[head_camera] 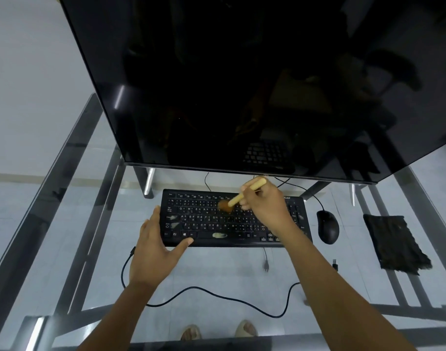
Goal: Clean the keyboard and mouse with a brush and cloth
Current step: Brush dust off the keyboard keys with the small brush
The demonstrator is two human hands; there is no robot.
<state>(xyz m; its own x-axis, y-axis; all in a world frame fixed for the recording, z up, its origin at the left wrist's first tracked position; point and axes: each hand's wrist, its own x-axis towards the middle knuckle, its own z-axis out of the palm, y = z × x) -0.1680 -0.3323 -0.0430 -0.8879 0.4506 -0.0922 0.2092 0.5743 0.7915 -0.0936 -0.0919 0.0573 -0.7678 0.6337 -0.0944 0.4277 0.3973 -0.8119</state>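
Note:
A black keyboard [206,221] lies on the glass table under the monitor, with pale dusty smudges on some keys and the space bar. My right hand [262,206] grips a wooden-handled brush [242,196]; its orange-brown bristles rest on the upper middle keys. My left hand [156,247] holds the keyboard's front left corner, thumb on the front edge, fingers spread along the left side. A black mouse [327,229] sits right of the keyboard. A dark cloth [394,244] lies further right, untouched.
A large dark monitor [242,84] overhangs the back of the table on metal legs. A black cable [217,295] loops across the glass table [65,224] near the front. A small plug [335,263] lies by the cloth. Feet show below through the glass.

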